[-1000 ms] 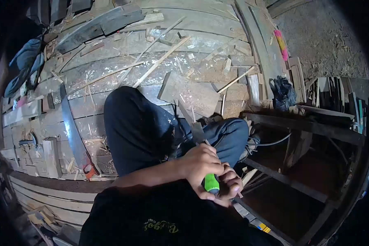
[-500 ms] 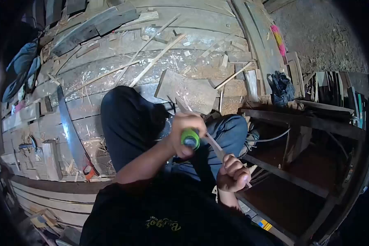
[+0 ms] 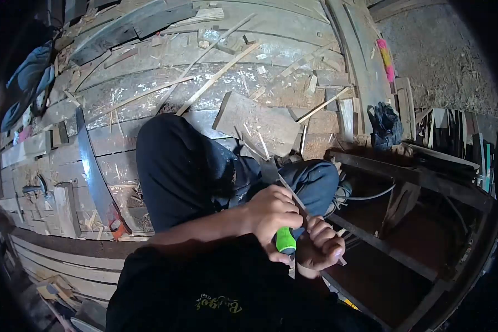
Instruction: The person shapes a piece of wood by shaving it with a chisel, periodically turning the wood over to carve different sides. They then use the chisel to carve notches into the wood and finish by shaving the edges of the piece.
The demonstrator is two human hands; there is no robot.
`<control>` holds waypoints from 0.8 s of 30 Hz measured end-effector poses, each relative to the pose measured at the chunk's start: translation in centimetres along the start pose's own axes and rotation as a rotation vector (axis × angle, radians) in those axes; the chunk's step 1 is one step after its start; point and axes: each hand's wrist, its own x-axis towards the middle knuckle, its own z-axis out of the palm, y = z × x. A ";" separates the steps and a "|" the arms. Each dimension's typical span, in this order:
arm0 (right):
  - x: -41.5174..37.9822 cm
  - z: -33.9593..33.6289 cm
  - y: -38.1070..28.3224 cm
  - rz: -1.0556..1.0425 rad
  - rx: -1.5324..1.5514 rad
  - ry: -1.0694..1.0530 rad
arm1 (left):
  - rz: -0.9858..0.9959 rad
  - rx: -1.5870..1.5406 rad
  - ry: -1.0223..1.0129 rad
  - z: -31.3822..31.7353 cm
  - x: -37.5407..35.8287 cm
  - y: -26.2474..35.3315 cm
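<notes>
My left hand [image 3: 274,213] is closed round the green-and-black handle of a knife [image 3: 285,241], with the handle's end toward my body. What looks like its dark, flat blade shows beyond my knuckles, close to the far part of a thin wood strip. My right hand [image 3: 318,243], also closed, grips this wood strip [image 3: 294,195] near its lower end, and a short tip sticks out below the fist. The two hands are nearly touching, just above my lap. Past my crossed legs a flat board [image 3: 257,123] lies on the floor with shavings on it.
At left lie a handsaw [image 3: 97,171] with a red handle and a hammer-like tool [image 3: 36,187]. Loose sticks [image 3: 218,77] and chips are scattered over the floorboards ahead. A dark wooden frame [image 3: 382,243] stands close at right, with a black plastic bag [image 3: 385,126] beyond it.
My left hand has moved down and right, toward my body, with the knife, and is now close beside my right hand. My right hand with the strip has shifted only slightly.
</notes>
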 end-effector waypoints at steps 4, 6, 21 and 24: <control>0.2 -0.2 -0.3 0.025 -0.020 -0.013 | -0.025 0.003 -0.063 -0.6 -0.6 -0.3; 0.1 -0.1 -0.3 0.027 -0.016 0.014 | -0.036 -0.001 -0.077 -0.5 -0.4 -0.5; 7.7 0.4 0.9 0.063 0.066 -0.139 | -0.276 -0.658 0.785 -8.2 2.4 -5.9; 8.5 -0.5 1.5 0.087 0.125 -0.131 | -0.437 -0.388 0.576 -5.2 3.3 -3.3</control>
